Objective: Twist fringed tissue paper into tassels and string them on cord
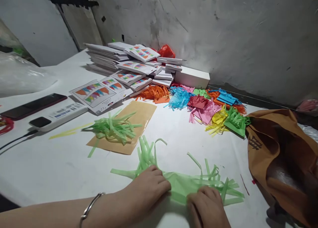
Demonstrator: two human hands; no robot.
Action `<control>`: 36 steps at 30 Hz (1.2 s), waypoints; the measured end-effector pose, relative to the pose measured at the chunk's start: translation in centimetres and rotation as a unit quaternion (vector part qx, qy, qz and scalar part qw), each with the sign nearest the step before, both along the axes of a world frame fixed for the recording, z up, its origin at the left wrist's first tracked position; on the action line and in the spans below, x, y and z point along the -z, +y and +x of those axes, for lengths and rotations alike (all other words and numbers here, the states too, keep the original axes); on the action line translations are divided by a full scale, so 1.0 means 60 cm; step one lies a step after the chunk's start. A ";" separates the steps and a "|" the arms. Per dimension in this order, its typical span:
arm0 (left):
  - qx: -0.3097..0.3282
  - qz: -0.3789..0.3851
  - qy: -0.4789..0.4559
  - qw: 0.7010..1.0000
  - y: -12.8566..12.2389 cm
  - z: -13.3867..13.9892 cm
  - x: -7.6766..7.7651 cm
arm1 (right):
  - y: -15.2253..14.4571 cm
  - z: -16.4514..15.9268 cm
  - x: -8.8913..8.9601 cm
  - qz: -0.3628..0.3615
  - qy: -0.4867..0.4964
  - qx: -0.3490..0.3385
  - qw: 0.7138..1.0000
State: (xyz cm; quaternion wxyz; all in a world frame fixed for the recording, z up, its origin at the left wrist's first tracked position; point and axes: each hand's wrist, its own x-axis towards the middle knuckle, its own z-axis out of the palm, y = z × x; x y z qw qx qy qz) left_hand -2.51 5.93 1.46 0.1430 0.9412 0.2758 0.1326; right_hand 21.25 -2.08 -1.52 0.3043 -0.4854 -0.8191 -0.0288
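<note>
A light green fringed tissue-paper tassel [180, 185] lies spread on the table in front of me, its cut strips fanning out at both ends. My left hand [146, 191] is closed on its left part, fingers curled over the uncut middle band. On the right part, my right hand [207, 204] is closed with fingers bent over the lower edge; its thumb side is partly hidden. Beyond my left hand, another green tassel [113, 127] rests in a loose heap on a brown paper envelope [146, 110].
Folded coloured tassels [201, 105] line the back by the wall. Printed cards [96, 92] and stacked packs [109, 57] stand at back left. A power bank [61, 117] and a phone [34, 105] lie at left. A brown bag [263, 155] gapes at right.
</note>
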 end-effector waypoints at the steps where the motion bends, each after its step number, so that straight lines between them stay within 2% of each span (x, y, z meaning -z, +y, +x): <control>1: -0.024 -0.002 0.020 1.000 0.004 0.003 0.000 | 0.009 -0.002 -0.007 -0.019 0.000 0.001 1.000; 5: -0.090 -0.021 0.114 0.989 0.020 0.014 0.000 | 0.043 -0.018 -0.018 -0.046 -0.013 0.040 0.998; 8: -0.112 -0.041 0.125 0.985 0.026 0.016 0.001 | 0.053 -0.029 -0.007 -0.060 -0.005 0.087 0.994; 14: -0.110 -0.036 0.114 0.987 0.025 0.018 -0.004 | 0.050 -0.034 0.008 -0.057 -0.006 0.124 0.991; 22: -0.112 -0.029 0.157 0.981 0.023 0.026 0.000 | 0.055 -0.028 -0.020 0.001 -0.042 0.123 0.992; 24: -0.112 -0.031 0.160 0.980 0.023 0.028 0.001 | 0.050 -0.024 -0.030 0.044 -0.067 0.101 0.992; 28: -0.104 -0.036 0.167 0.980 0.023 0.027 -0.001 | 0.038 -0.032 -0.033 0.111 -0.111 -0.045 0.987; 30: -0.111 -0.023 0.149 0.982 0.023 0.022 -0.009 | 0.034 -0.041 -0.023 0.141 -0.117 -0.064 0.981; 32: -0.104 0.025 0.099 0.989 0.020 0.014 -0.020 | 0.033 -0.047 -0.013 0.161 -0.124 -0.057 0.978; 36: 0.026 0.114 0.032 0.993 0.010 0.002 -0.028 | 0.036 -0.047 -0.005 0.139 -0.107 -0.058 0.983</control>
